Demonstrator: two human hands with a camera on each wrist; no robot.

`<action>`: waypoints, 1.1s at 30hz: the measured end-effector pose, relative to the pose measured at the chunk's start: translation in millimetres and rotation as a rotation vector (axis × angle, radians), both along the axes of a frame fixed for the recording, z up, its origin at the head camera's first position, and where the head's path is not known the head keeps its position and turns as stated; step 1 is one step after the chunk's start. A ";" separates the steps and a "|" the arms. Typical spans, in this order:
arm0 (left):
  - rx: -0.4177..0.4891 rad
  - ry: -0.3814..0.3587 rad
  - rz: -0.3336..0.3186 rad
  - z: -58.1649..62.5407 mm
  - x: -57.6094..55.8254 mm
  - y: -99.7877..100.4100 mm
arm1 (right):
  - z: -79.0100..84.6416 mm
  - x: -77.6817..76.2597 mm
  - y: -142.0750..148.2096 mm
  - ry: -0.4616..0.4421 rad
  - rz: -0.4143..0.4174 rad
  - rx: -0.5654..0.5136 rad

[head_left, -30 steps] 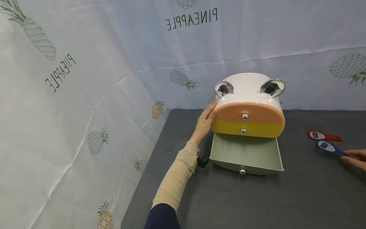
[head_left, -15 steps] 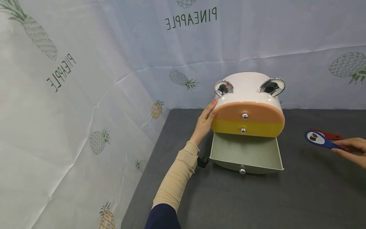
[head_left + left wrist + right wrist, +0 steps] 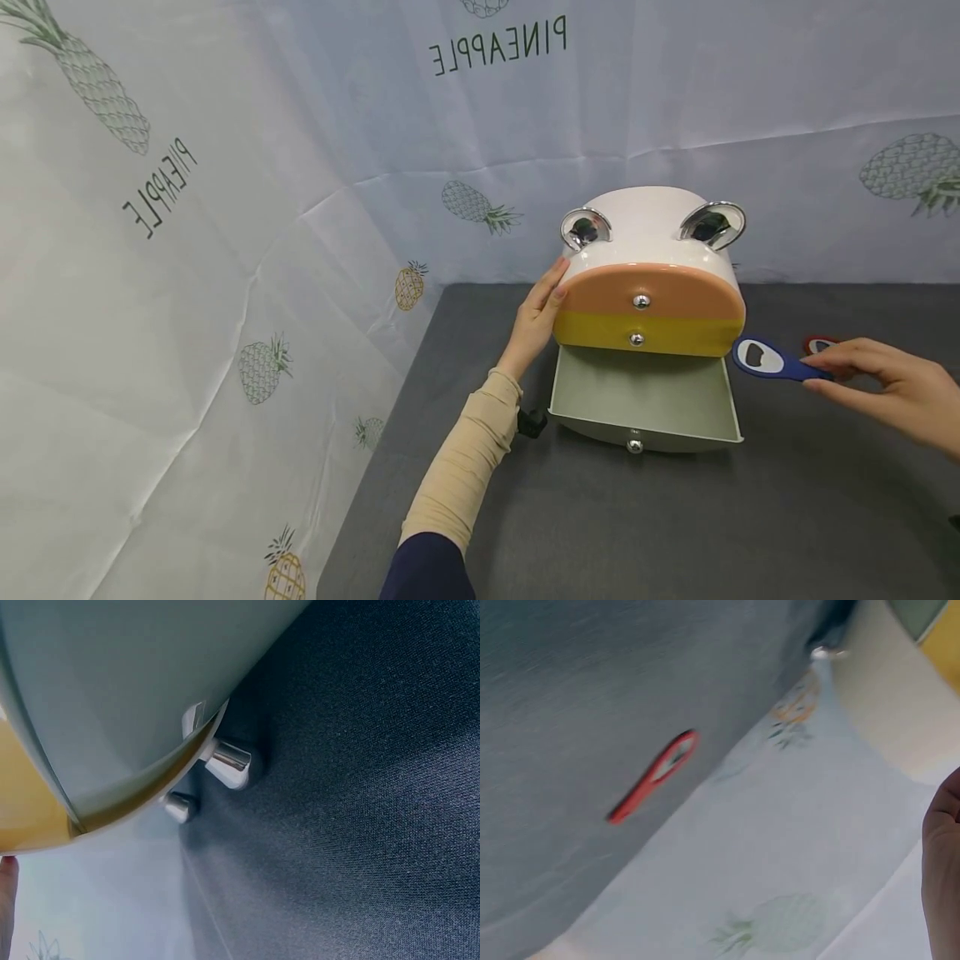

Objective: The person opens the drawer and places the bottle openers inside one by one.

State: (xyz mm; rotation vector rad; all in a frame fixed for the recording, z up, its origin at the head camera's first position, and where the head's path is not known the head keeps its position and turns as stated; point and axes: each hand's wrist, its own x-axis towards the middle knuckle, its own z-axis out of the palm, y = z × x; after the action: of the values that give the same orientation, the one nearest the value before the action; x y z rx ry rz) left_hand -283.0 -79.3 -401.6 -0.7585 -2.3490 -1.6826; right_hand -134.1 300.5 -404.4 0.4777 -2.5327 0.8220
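A white drawer box [image 3: 652, 212] with an orange front, a yellow front and two silver ear-like loops stands on the table. Its green bottom drawer [image 3: 645, 387] is pulled out, with nothing visible inside. Against the box's left side rests my left hand [image 3: 534, 321], fingers extended along it and thumb near the front edge. My right hand [image 3: 892, 387] pinches a blue bottle opener [image 3: 772, 360] by the handle, its head close to the box's right side. Behind that hand lies a red bottle opener [image 3: 817, 344], mostly hidden in the head view but whole in the right wrist view [image 3: 652, 776].
The dark grey table [image 3: 600, 533] is bordered at the back and left by a hanging cloth [image 3: 337, 108] printed with pineapples. Small silver feet [image 3: 229, 765] support the box. A small black object [image 3: 532, 424] shows beside the left wrist.
My right hand has lifted the blue bottle opener off the table at the right and carried it left toward the box. The left hand stays on the box's side.
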 end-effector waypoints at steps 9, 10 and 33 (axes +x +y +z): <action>0.015 -0.012 -0.002 1.2 -0.1 0.9 | 16.5 -7.3 -41.7 0.067 0.188 -0.072; 0.011 -0.011 0.000 1.2 0.0 0.9 | 16.9 -8.9 -45.2 0.071 0.210 -0.076; -0.026 -0.015 0.010 0.7 1.5 -0.3 | 3.9 -29.1 -115.4 -0.053 0.257 -0.078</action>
State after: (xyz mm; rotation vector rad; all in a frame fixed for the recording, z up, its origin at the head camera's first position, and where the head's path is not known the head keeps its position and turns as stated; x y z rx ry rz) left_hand -281.4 -79.6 -400.8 -0.7397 -2.3846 -1.6627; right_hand -163.2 185.1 -400.5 0.7764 -2.5086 1.0346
